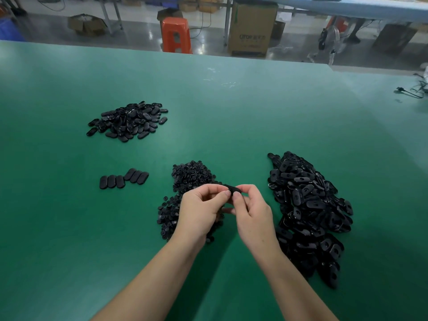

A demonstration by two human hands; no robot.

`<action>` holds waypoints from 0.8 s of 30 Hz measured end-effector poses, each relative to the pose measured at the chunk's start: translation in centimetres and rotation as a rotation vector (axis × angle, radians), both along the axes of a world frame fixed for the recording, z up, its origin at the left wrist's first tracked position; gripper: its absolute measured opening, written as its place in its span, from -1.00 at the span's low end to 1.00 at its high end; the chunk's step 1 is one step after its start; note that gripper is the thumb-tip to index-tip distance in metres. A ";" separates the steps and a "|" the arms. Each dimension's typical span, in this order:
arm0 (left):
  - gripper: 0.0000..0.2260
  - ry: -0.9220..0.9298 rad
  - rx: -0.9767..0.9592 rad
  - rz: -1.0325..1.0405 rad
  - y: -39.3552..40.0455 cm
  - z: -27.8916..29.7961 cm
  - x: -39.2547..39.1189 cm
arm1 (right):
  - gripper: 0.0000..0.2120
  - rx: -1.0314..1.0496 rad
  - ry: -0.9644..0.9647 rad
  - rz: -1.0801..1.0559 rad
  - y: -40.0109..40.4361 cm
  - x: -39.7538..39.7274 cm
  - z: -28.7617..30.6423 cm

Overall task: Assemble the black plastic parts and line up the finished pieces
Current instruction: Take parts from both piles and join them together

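**Hands pinch one black part over the green desk**

Hands meet above the middle of the green desk [231, 107]. The left hand [201, 212] and the right hand [252, 212] both have fingers curled and thumbs pressed in, each grip closed on the same small black plastic part [232, 188], held between the fingertips just above the desk. Only the top edge of that part shows; the rest is hidden behind the fingers, so its exact shape cannot be told.

Directly beneath and beyond the hands lies a pile of small round black pieces [188, 177], spreading down under the left wrist. To the right, well apart from the hands, sits a large heap of oblong black plates [308, 205], many showing a hole in the middle. At the far left of the desk is another, smaller heap of oblong black pieces [128, 120] with rounded ends.

Between that far heap and the hands, six finished pieces [124, 178] lie flat in a rough row, side by side and touching: three nearer ones upright to the view, three farther ones tilted to the right.

Beyond the desk's far edge stand an orange plastic stool [176, 34] and a tall cardboard box [252, 26] on the shiny floor. Black cables [412, 91] lie at the desk's far right edge.
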State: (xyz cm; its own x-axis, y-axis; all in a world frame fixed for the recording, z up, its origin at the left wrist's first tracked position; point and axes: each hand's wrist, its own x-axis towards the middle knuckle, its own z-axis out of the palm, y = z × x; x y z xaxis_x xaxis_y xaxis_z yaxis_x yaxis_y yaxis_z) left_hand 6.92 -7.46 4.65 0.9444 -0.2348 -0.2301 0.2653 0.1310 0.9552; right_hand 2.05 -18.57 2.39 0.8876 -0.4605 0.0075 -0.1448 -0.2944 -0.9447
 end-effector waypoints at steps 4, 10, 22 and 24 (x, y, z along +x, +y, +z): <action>-0.92 -0.029 0.059 -0.014 0.1 0.1 0.2 | -0.95 -0.038 0.001 0.018 -0.1 -0.1 -0.1; -0.90 -0.057 0.086 -0.060 0.6 0.4 0.6 | -0.93 -0.075 0.003 0.048 -0.3 -0.3 0.2; -0.79 -0.071 0.130 -0.104 1.5 0.4 1.2 | -0.85 0.094 -0.059 0.118 -0.5 -0.6 0.8; -0.86 -0.066 0.122 -0.143 1.6 0.6 1.1 | -0.87 0.194 -0.049 0.107 -0.7 -0.4 0.9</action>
